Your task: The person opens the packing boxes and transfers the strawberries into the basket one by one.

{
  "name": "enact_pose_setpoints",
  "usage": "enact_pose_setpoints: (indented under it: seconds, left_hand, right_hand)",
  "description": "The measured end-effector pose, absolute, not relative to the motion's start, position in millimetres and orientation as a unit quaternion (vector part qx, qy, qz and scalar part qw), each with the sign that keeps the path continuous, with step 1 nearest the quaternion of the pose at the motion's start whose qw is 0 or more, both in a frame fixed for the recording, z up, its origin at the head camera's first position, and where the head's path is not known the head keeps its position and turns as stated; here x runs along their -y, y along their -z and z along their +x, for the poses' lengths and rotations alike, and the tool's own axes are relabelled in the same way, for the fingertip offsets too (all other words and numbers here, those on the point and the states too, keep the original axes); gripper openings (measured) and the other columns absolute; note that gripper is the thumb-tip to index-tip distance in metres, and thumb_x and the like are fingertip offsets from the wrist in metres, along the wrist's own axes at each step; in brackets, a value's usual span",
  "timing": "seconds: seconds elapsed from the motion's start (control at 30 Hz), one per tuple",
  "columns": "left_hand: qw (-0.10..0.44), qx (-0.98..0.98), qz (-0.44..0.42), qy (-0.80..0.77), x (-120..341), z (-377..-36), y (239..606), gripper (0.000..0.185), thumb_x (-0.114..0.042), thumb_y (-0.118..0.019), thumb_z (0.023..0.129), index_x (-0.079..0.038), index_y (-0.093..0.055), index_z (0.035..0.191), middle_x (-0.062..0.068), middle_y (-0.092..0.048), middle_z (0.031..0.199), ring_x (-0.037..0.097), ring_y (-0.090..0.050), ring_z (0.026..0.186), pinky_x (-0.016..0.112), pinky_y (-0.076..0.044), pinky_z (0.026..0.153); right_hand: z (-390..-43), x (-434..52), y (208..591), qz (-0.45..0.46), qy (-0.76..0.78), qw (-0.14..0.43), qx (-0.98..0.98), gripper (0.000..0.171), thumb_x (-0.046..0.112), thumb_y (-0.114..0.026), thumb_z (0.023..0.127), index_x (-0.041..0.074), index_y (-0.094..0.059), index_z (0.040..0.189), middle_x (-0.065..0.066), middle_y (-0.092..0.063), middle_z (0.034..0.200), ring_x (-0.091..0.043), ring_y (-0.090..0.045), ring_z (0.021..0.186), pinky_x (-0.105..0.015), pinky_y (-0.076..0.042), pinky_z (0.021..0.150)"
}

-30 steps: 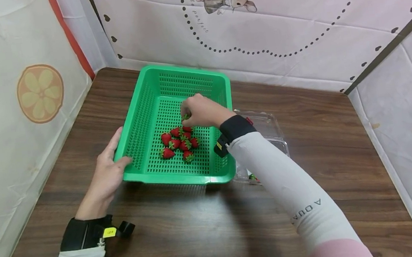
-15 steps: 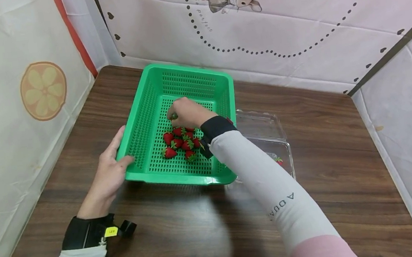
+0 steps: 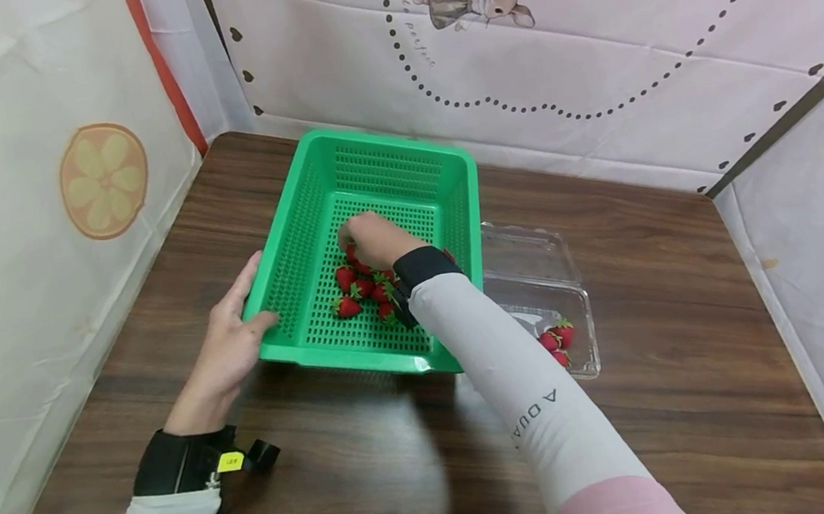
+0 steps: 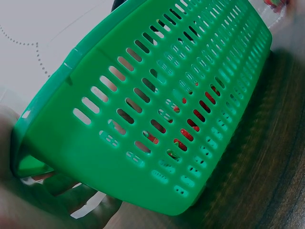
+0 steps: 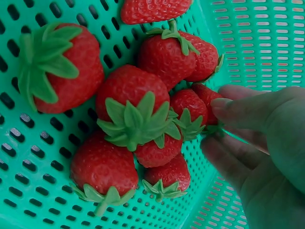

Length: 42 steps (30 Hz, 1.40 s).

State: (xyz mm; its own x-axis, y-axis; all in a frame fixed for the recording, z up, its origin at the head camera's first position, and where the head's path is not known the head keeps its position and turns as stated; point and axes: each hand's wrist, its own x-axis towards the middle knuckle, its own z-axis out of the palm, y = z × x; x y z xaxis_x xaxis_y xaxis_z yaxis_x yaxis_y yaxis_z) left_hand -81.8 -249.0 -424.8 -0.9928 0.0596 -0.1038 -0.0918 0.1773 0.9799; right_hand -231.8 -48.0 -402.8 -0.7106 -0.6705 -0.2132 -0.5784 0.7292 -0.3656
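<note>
A green perforated plastic basket (image 3: 363,363) stands on the table with a cluster of red strawberries (image 3: 362,287) with green leaves inside. My left hand (image 3: 232,343) grips its left rim near the front corner, thumb over the edge; in the left wrist view its fingers (image 4: 78,200) show beneath the rim. Inside the basket my right hand (image 3: 374,240) is low at the far side of the cluster. In the right wrist view that hand (image 5: 252,129) pinches a strawberry (image 5: 204,94) between thumb and fingers, right beside the other berries.
To the basket's right lies an open clear plastic clamshell box (image 3: 591,330) with several strawberries (image 3: 561,332), partly hidden by my right forearm. A brown wood-grain table (image 3: 676,330) lies beneath. White printed cloth (image 3: 584,29) hangs behind and at both sides.
My right hand has moved left across the basket and then down to the berries with a strawberry in its fingers. More of the clear box now shows. My left hand keeps its grip.
</note>
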Motion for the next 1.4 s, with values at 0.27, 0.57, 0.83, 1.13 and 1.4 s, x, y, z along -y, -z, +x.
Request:
enact_pose_setpoints:
  seconds: [0.27, 0.57, 0.83, 1.13, 1.4]
  left_hand:
    - [0.056, -0.764, -0.007, -0.642, 247.9, -83.3, 425.8, 0.082, 0.005, -0.039, 0.093, -0.042, -0.008, 0.153, -0.003, -0.006, 0.164, 0.027, -0.012, 0.149, 0.059, -0.017, 0.115]
    - [0.061, -0.765, -0.013, -0.640, 247.9, -83.5, 424.6, 0.081, 0.004, -0.039, 0.094, -0.043, -0.007, 0.152, -0.004, -0.004, 0.164, 0.027, -0.011, 0.149, 0.059, -0.017, 0.116]
    - [0.063, -0.774, -0.019, -0.629, 247.3, -82.3, 424.8, 0.081, 0.003, -0.039, 0.095, -0.044, -0.005, 0.152, -0.005, -0.003, 0.164, 0.026, -0.011, 0.149, 0.059, -0.018, 0.115]
    - [0.064, -0.772, -0.024, -0.632, 245.7, -83.1, 423.7, 0.080, 0.002, -0.040, 0.096, -0.044, -0.006, 0.152, -0.005, -0.004, 0.164, 0.028, -0.013, 0.149, 0.059, -0.020, 0.114]
    - [0.062, -0.774, -0.025, -0.630, 244.4, -83.5, 424.4, 0.080, 0.001, -0.040, 0.096, -0.046, -0.006, 0.151, -0.004, -0.004, 0.164, 0.029, -0.015, 0.148, 0.059, -0.022, 0.113]
  right_hand:
    - [-227.7, 43.1, 396.0, -0.330, 0.146, 0.187, -0.914, 0.045, -0.008, -0.037, 0.095, 0.008, -0.062, 0.129, -0.009, -0.057, 0.137, -0.022, -0.051, 0.128, -0.028, -0.045, 0.085]
    - [-224.6, 29.1, 374.2, -0.343, 0.173, 0.149, -0.911, 0.039, 0.002, -0.041, 0.099, 0.008, -0.058, 0.133, -0.008, -0.055, 0.140, -0.021, -0.051, 0.129, -0.031, -0.044, 0.093]
    - [-213.0, 13.6, 358.9, -0.359, 0.186, 0.129, -0.906, 0.033, 0.011, -0.047, 0.100, 0.011, -0.060, 0.131, -0.005, -0.059, 0.135, -0.019, -0.052, 0.128, -0.029, -0.043, 0.103]
    - [-188.5, -26.3, 338.2, -0.370, 0.205, 0.067, -0.904, 0.028, 0.016, -0.052, 0.099, 0.010, -0.065, 0.123, -0.005, -0.063, 0.128, -0.019, -0.053, 0.127, -0.030, -0.041, 0.106]
    - [-167.9, -82.2, 330.6, -0.356, 0.236, 0.021, -0.904, 0.030, 0.013, -0.057, 0.096, 0.005, -0.061, 0.125, -0.009, -0.065, 0.123, -0.021, -0.059, 0.118, -0.036, -0.046, 0.102]
